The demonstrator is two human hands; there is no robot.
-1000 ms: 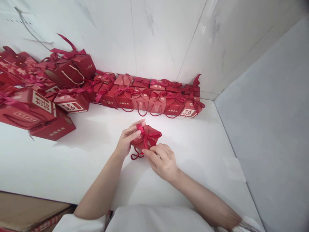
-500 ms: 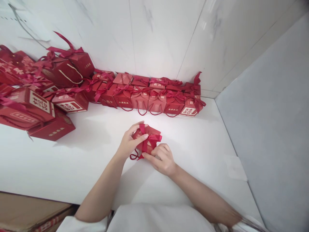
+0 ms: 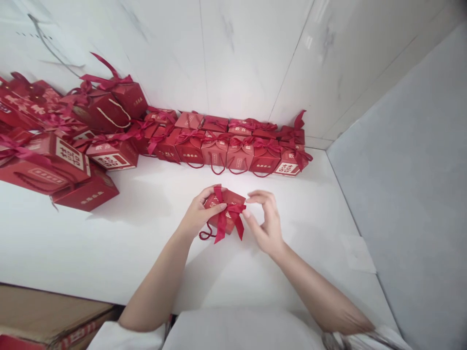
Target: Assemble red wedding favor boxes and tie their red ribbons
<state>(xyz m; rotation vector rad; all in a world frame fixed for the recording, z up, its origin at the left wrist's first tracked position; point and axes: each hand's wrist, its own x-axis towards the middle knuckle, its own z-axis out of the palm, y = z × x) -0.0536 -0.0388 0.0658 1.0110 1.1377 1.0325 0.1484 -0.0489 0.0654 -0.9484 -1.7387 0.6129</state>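
A small red gift box [image 3: 233, 198] stands on the white table, with a red ribbon bow [image 3: 226, 212] tied across its top. My left hand [image 3: 200, 211] grips the box from its left side, the thumb resting on top beside the bow. Two ribbon tails hang toward me over the near side, and a dark red cord handle [image 3: 207, 235] sticks out at the lower left. At the bow's right loop is my right hand [image 3: 267, 221], thumb and forefinger spread apart. Whether its thumb tip touches the loop I cannot tell.
Several ribboned red boxes [image 3: 239, 158] line the wall in two rows behind my hands. More boxes [image 3: 85, 194] are piled at the left. A grey panel [image 3: 408, 170] bounds the table [image 3: 153, 262] on the right. A cardboard carton [image 3: 47, 311] sits at the lower left.
My right hand has moved up and right, from the ribbon at the box's near side to the bow's right loop, and its fingers have spread. The ribbon tails now hang free.
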